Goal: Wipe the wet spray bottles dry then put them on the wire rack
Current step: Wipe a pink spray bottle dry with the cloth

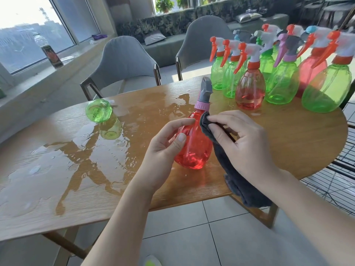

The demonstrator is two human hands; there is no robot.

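Fingers of the left hand curled round a red spray bottle held tilted above the wet wooden table, while the right hand pinched a grey cloth against its shoulder. A green bottle lay on its side in the water, well apart from the upright bottles clustered at the far right, and the wire rack stood just beside the table's right edge.

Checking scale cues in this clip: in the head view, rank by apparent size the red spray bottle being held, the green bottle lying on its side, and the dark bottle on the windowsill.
1. Red translucent spray bottle, gripped by the left hand; nearest, so it looks biggest.
2. Green translucent bottle lying on its side.
3. Dark-labelled bottle on the windowsill.
The last two look close, and the sill bottle is farther off, so their order is unsure.
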